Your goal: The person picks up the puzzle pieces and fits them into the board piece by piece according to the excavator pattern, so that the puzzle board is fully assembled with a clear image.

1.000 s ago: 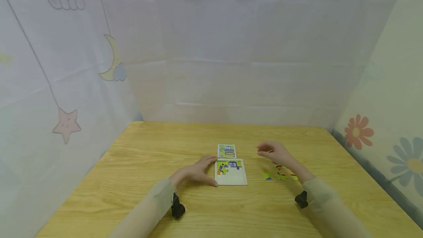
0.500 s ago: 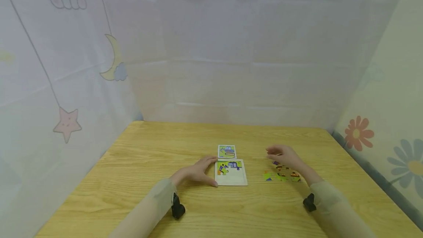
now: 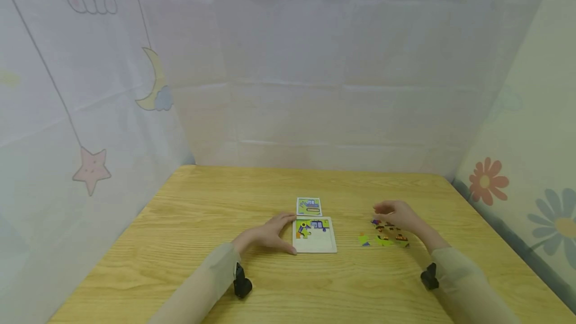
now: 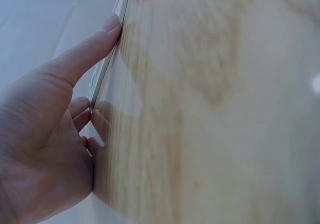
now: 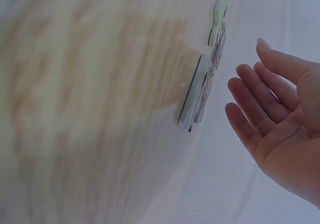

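My left hand [image 3: 271, 234] rests at the left side of a white puzzle board [image 3: 314, 245], thumb at its near corner and fingertips by its far corner. In the left wrist view the thumb [image 4: 85, 54] touches the board's edge. Puzzle pieces showing a digger fill the board's upper part; its lower part is bare. My right hand [image 3: 399, 215] hangs above loose puzzle pieces [image 3: 387, 240] on the right, holding nothing. The right wrist view shows its fingers [image 5: 260, 101] relaxed and slightly bent, apart from pieces [image 5: 200, 96] seen edge-on.
Directly behind the board lies a small picture card [image 3: 308, 206] with the same digger. Everything lies on a wooden table [image 3: 216, 199]. Printed cloth walls [image 3: 292, 89] stand along its back and sides.
My right hand has moved rightward and slightly nearer, from beside the board to over the loose pieces, uncovering more of them. The left hand and the board have stayed put.
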Demonstrator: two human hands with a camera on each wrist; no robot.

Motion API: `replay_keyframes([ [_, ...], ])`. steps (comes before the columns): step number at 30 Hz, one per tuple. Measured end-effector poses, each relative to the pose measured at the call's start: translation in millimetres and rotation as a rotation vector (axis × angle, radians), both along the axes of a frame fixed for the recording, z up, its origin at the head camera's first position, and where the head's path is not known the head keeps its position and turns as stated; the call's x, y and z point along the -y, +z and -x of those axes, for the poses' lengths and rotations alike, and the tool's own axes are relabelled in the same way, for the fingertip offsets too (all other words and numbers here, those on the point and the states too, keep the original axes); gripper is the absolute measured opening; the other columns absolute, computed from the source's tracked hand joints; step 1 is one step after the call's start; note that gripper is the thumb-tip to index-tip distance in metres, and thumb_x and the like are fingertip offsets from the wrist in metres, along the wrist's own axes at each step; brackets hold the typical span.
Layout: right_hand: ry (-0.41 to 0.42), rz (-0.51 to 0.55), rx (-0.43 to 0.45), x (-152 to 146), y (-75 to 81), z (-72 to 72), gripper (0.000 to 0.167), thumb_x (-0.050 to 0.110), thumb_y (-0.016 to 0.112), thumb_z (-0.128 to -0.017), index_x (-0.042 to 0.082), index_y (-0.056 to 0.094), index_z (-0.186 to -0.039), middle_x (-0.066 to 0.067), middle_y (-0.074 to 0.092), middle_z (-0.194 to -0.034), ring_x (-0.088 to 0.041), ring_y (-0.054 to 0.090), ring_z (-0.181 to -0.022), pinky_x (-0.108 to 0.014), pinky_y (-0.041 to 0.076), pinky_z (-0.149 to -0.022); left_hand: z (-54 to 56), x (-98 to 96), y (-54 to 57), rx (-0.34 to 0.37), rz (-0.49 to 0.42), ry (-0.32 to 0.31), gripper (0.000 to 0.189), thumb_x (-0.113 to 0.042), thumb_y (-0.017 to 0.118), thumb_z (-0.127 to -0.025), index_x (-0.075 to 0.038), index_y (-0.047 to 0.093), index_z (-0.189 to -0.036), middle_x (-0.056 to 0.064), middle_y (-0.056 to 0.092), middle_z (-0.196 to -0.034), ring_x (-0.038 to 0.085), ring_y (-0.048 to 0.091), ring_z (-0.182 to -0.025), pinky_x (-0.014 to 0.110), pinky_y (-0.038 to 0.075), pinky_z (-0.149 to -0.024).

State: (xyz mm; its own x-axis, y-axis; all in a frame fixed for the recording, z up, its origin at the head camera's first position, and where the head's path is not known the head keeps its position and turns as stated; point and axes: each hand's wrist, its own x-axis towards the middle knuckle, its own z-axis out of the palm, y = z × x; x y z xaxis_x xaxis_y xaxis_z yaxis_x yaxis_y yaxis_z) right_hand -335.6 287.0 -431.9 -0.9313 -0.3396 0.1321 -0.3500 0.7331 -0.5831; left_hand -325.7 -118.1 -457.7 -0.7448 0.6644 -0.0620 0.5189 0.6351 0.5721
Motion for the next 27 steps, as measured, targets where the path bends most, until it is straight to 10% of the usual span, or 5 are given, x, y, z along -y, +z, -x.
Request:
replay_keyframes([
  [27, 0.018, -0.061, 0.145, -5.0, -1.8, -7.0, 0.029, 0.011, 0.067, -0.086, -0.002, 0.065, -0.112, -0.017, 0.058, -0.106, -0.034, 0.058, -0.095, -0.041, 0.054, -0.072, 3.2, 1.2, -0.8, 0.002, 0.004, -0.017, 0.095, -0.044, 0.073, -0.078, -0.008, 0.022, -0.149, 0.012, 0.015, -0.156, 0.033, 0.01, -0.144, 0.053, 0.018, -0.114],
])
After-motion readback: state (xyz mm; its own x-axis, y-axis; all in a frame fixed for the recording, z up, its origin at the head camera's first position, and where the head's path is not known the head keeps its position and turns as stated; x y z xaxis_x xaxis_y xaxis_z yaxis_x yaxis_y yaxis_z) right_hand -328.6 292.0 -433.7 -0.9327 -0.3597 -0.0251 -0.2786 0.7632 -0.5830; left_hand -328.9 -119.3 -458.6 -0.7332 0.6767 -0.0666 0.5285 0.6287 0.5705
